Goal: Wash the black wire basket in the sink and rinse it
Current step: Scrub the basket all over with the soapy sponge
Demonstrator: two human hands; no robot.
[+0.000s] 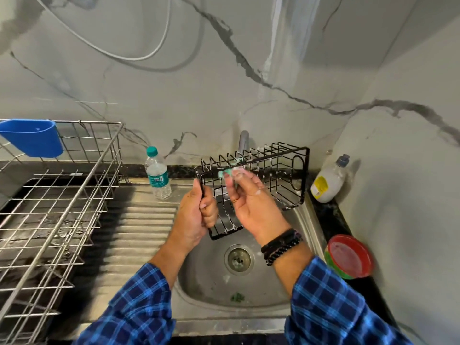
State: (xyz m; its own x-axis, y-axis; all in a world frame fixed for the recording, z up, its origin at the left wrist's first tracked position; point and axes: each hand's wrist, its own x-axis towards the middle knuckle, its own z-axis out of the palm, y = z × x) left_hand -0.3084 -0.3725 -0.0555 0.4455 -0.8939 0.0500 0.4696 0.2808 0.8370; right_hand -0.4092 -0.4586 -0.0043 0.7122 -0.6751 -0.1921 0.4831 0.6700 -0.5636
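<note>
Basket (273, 175) above sink (206, 277), rack (57, 202) left, bottle (158, 174) between.

Home kitchen: steel sink (307, 220), dish rack (62, 195), marble-look wall (224, 95).

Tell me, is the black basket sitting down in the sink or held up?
Held up. The left hand grips the black basket at one end, tilted above the sink.

Tap (244, 140): only its upper bend shows; the rest is hidden behind the black wire basket (278, 175). Green scrub pad (227, 173): mostly covered by the right hand (251, 205) fingertips and blurred. Steel dish rack (49, 207): cut off at the left edge. Bottle label (157, 180): print too small to read. Both sleeves (129, 310): cut off at the bottom edge.
</note>
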